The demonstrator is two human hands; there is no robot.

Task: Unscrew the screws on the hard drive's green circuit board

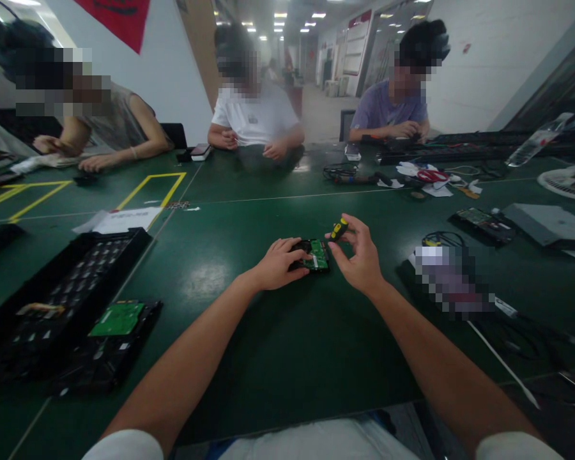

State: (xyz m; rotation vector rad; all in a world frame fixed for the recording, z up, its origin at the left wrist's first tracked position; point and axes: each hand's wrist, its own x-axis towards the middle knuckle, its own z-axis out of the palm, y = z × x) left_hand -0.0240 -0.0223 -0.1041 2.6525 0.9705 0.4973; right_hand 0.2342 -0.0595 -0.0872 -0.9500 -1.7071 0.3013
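A hard drive (320, 257) with a green circuit board facing up lies on the green table in front of me. My left hand (283, 263) rests over its left side, fingers and thumb gripping it and covering part of the board. Just right of the drive, my right hand (361, 255) pinches a small black-and-yellow screwdriver (338, 230) between thumb and fingers. The screwdriver is held tilted, raised above the tabletop. Its tip is too small to make out.
To the left are a long black tray (138, 237) and a black unit with a green board (117, 319). Another drive (482, 225), a grey metal box (551, 223) and black cables (527, 335) lie right. A bottle (539, 142) stands tilted beyond. Three people sit opposite.
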